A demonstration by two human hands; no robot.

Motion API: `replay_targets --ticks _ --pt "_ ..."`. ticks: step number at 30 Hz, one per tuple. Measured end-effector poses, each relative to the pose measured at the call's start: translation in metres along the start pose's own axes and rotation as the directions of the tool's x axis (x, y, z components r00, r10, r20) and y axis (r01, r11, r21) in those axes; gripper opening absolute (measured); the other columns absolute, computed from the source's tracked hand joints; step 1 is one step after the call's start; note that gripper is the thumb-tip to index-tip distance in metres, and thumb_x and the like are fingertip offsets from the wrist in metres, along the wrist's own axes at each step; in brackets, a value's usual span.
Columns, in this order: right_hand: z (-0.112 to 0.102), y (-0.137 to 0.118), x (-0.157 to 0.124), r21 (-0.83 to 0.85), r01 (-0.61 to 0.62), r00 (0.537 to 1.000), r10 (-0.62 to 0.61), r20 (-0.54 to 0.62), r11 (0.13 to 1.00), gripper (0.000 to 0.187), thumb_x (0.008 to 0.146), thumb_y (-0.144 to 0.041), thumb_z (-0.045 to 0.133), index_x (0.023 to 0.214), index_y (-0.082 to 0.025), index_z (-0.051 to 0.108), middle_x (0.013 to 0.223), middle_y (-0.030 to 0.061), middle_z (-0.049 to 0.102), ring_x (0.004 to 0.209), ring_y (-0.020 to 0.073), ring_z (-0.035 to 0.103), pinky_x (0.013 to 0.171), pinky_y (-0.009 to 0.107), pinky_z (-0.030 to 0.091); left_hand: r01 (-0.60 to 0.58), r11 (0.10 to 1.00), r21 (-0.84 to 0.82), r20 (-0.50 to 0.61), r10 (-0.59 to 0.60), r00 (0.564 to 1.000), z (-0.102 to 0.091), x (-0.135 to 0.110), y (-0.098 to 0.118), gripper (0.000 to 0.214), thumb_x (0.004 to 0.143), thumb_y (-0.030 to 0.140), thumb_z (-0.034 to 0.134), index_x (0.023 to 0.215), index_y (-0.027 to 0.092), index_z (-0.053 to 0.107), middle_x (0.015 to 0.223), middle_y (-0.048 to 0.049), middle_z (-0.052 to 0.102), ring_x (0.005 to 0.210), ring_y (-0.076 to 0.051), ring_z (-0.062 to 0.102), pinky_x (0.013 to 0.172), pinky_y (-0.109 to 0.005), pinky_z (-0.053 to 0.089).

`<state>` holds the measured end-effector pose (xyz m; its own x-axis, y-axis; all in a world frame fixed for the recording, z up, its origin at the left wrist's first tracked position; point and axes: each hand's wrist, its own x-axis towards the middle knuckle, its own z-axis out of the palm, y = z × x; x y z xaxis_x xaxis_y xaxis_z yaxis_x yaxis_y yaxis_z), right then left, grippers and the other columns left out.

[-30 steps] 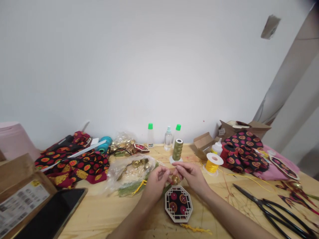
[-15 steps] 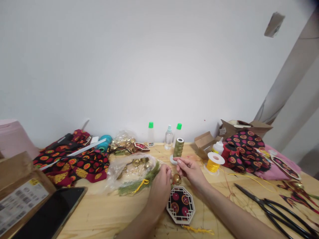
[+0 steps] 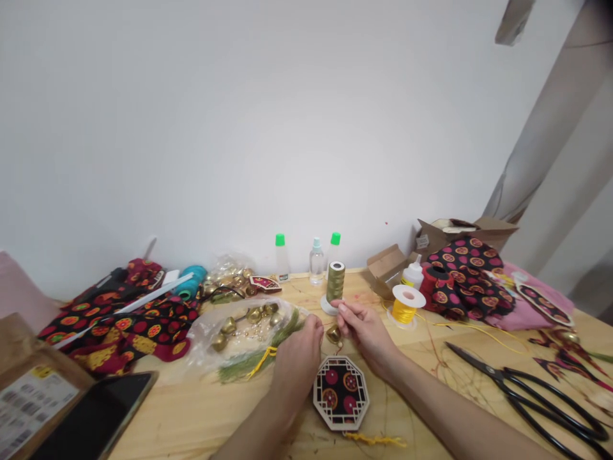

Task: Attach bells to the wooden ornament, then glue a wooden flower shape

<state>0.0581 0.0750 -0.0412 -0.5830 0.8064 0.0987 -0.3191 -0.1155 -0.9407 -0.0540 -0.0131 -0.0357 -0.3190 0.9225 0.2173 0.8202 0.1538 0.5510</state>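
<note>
An octagonal wooden-framed ornament point(image 3: 341, 391) with black and magenta patterned fabric lies on the table just below my hands. Yellow cord point(image 3: 376, 439) trails from its bottom edge, and a gold bell point(image 3: 334, 333) sits at its top, between my hands. My left hand point(image 3: 297, 358) is closed beside the ornament's upper left, fingertips pressed together. Thumb and finger of my right hand point(image 3: 366, 332) pinch just above the bell, near the olive thread spool point(image 3: 336, 281). Whatever thin thing either hand holds is too fine to make out.
Black scissors point(image 3: 522, 390) lie at right, near loose threads. A yellow cord spool point(image 3: 405, 310) and glue bottle point(image 3: 412, 273) stand behind. Left are a green tassel point(image 3: 239, 364), a plastic bag of bells point(image 3: 205, 329), patterned fabric point(image 3: 119, 326) and a phone point(image 3: 105, 415).
The view has shifted slightly, so most things sit a little further left. Both hands keep nearly the same pose, and the bell has turned a little.
</note>
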Motion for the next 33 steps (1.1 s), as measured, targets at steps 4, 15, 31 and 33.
replay_targets --ticks 4,15,31,33 --pt "0.0 -0.004 -0.002 -0.274 0.203 0.979 -0.188 0.082 0.94 0.022 0.073 -0.033 0.056 0.084 -0.018 0.066 0.068 0.0008 0.054 0.06 0.0109 0.048 0.058 0.026 0.04 -0.039 0.983 -0.181 -0.076 0.026 0.997 -0.007 0.002 0.006 0.021 0.079 0.03 0.037 0.07 0.021 0.053 0.08 -0.0038 0.059 0.08 -0.018 0.052 0.071 -0.027 0.034" --pt "-0.007 -0.018 -0.002 -0.51 0.454 0.891 -0.358 0.281 0.731 0.02 0.078 -0.025 0.05 0.091 -0.026 0.065 0.095 0.0043 0.048 0.088 0.0161 0.047 0.081 0.032 0.037 0.265 0.553 -0.79 0.223 -0.143 0.964 -0.01 0.025 0.015 0.029 0.059 0.038 0.062 0.071 0.011 0.063 0.046 0.003 0.053 0.036 -0.005 0.04 0.039 -0.017 0.028" --pt "-0.01 -0.012 0.002 -0.432 0.41 0.911 -0.337 0.238 0.803 0.017 0.076 -0.026 0.053 0.084 -0.022 0.067 0.102 0.0063 0.052 0.097 0.0177 0.047 0.086 0.033 0.035 0.207 0.591 -0.78 0.221 -0.049 0.974 0.009 0.024 0.007 0.03 0.058 0.043 0.063 0.056 0.013 0.061 0.036 0.0076 0.041 0.032 -0.003 0.027 0.037 -0.018 0.019" --pt "-0.011 -0.012 0.002 -0.436 0.418 0.907 -0.339 0.249 0.797 0.017 0.075 -0.026 0.053 0.084 -0.021 0.067 0.104 0.0066 0.052 0.097 0.0177 0.047 0.087 0.034 0.034 0.192 0.605 -0.773 0.231 -0.012 0.973 0.008 0.021 0.011 0.026 0.06 0.04 0.063 0.057 0.014 0.063 0.037 0.0073 0.043 0.035 -0.004 0.029 0.039 -0.019 0.023"
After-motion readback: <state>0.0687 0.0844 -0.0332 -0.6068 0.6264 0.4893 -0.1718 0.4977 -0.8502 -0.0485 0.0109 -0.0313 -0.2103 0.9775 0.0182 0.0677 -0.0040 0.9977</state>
